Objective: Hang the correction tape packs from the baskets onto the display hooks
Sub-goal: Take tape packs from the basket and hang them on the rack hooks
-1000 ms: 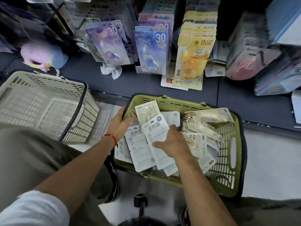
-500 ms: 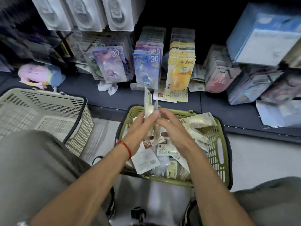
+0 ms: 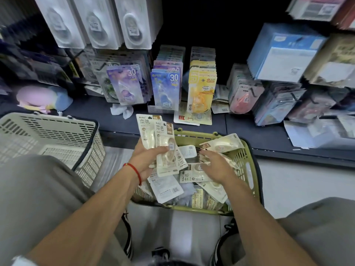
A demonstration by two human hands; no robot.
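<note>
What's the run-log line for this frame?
left hand: grips cream packs | right hand: open, reaching into green basket | white basket: beside | hung: none yet

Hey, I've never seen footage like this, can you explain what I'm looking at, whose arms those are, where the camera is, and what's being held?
There is no machine here. A person wears one wide-angle camera on the head, looking down at their own two arms, so it is a single view from above. The left hand, with a red string at the wrist, grips a few cream correction tape packs, fanned upward. The right hand reaches, fingers spread, into a green basket on the floor, which holds more of the same packs. A pale basket stands to the left; no packs show in the part of it in view. Behind them a dark shelf runs under hooks hung with purple, blue and yellow tape packs.
</note>
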